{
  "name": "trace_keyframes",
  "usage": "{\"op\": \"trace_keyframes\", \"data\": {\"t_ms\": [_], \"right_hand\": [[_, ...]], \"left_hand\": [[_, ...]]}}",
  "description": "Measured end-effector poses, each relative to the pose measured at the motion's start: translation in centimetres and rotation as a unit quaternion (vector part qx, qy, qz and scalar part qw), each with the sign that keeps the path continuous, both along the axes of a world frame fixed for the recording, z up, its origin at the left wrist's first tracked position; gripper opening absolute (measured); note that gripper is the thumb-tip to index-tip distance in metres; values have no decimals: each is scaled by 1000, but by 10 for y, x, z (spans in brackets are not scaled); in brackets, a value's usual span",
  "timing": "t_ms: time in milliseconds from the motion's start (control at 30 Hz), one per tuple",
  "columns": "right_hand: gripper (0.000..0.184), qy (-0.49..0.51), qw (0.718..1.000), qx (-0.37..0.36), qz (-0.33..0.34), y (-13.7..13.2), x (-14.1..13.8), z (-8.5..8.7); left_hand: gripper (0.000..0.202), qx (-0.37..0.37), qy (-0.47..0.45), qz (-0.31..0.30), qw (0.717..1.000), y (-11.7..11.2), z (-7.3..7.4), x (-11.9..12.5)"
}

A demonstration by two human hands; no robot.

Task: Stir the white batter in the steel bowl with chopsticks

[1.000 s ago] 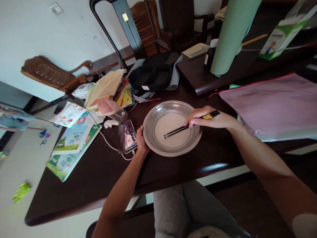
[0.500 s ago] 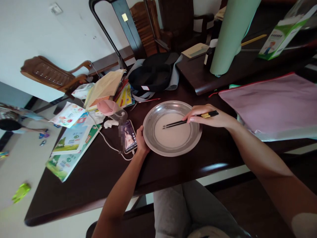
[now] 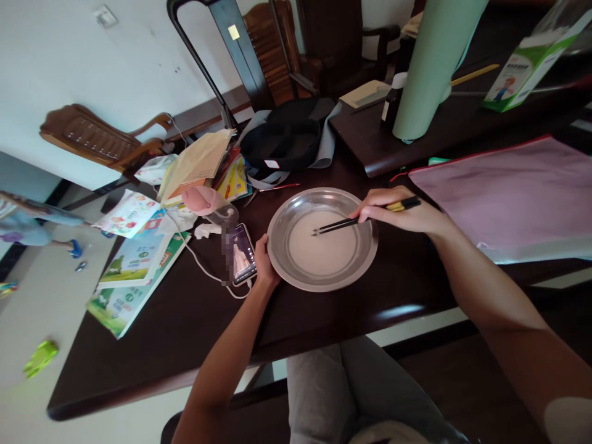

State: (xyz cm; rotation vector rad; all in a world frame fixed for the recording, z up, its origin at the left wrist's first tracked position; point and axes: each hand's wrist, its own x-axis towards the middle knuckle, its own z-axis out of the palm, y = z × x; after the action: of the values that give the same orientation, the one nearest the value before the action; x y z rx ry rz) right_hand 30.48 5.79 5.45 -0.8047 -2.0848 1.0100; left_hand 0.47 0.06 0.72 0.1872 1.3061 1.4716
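A round metal basin (image 3: pixel 296 277) stands on the dark table, with a milky white liquid (image 3: pixel 324 253) in its bottom. My left hand (image 3: pixel 265 262) grips the basin's left rim, thumb on top and the other fingers hidden beneath or behind it. Between the fingers of my right hand (image 3: pixel 398 213) is a pair of black chopsticks (image 3: pixel 337 226) with gold bands near the back ends. Their tips point left over the liquid; whether they dip into it I cannot tell. Just left of my left hand lies a lit phone (image 3: pixel 243 254) with a white cable plugged in.
Booklets (image 3: pixel 132 265) and papers lie at the table's left. A pink-topped clear bottle (image 3: pixel 208 203) and a black bag (image 3: pixel 282 139) sit behind the basin. To the right lies a pink zip pouch (image 3: pixel 504 197); a green roll (image 3: pixel 435 74) stands behind. A person (image 3: pixel 28 216) is at far left.
My right hand and the chopsticks have shifted to the right, and the tips moved slightly up. My left hand and the basin stay put. The person at far left has changed posture.
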Motion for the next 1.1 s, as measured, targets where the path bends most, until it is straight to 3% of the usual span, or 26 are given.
{"op": "trace_keyframes", "data": {"t_ms": [100,267,333,467,567,700,800,933,1100], "right_hand": [[41,26,999,-30,-15,-1,8,3],[35,-9,995,-45,94,-2,-3,0],[30,-20,997,-24,77,-2,-6,0],[35,8,1000,-1,-20,-2,1,4],[42,22,999,-28,5,-3,4,5],[34,-14,996,-29,82,-2,-5,0],[28,-18,999,2,37,-1,-6,-2],[38,19,999,-15,-21,-1,5,2],[38,-1,996,-42,75,-3,-2,1]], "left_hand": [[23,-5,-6,-1,1000,0,-2,0],[22,6,-9,-8,1000,1,-3,-2],[22,6,-6,-15,1000,0,-3,-2],[21,8,6,-11,1000,0,-3,-2],[22,8,9,-8,1000,0,-4,-3],[23,5,10,-9,1000,0,-6,-4],[24,11,7,-11,1000,0,-8,-5],[25,14,0,-18,1000,0,-10,-5],[26,18,3,-8,1000,0,-8,-4]]}}
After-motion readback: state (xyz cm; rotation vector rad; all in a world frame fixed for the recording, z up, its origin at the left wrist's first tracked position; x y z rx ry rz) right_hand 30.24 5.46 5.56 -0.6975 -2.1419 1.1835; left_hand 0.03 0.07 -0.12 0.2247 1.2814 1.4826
